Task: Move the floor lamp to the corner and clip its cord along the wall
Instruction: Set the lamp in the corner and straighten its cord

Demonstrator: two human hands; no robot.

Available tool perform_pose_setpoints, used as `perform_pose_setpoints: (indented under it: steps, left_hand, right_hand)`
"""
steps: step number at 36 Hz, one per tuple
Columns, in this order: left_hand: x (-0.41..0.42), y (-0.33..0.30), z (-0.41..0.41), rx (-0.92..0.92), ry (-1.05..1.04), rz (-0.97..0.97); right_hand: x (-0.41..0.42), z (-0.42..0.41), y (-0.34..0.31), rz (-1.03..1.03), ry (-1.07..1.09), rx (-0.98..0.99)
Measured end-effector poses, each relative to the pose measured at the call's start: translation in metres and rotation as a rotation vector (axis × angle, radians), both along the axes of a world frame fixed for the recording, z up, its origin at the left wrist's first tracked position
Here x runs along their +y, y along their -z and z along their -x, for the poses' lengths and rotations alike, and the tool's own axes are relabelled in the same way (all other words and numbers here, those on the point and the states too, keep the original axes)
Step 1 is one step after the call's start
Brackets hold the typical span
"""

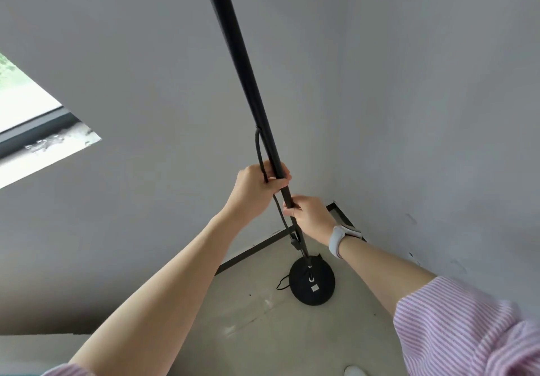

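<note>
Your left hand and right hand both grip the floor lamp pole, fingers wrapped. Its base sits near the floor's corner, with the cord alongside.

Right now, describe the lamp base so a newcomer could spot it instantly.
Find the corner where the two grey walls meet the concrete floor. The lamp base sits there under the black pole: a round black disc, the only dark thing on the floor.
</note>
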State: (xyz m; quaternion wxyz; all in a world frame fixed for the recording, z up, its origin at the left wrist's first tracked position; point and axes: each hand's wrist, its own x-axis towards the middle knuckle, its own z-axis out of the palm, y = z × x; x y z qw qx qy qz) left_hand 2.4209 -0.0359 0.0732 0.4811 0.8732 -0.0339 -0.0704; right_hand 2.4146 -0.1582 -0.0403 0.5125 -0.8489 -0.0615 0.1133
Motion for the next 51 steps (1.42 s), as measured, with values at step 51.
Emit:
perform_pose_setpoints:
  steps: [51]
  left_hand:
    - [-0.07,0.019,-0.034,0.056,0.149,-0.076]
  right_hand:
    - [-0.068,-0.017,0.016,-0.023,0.16,0.014]
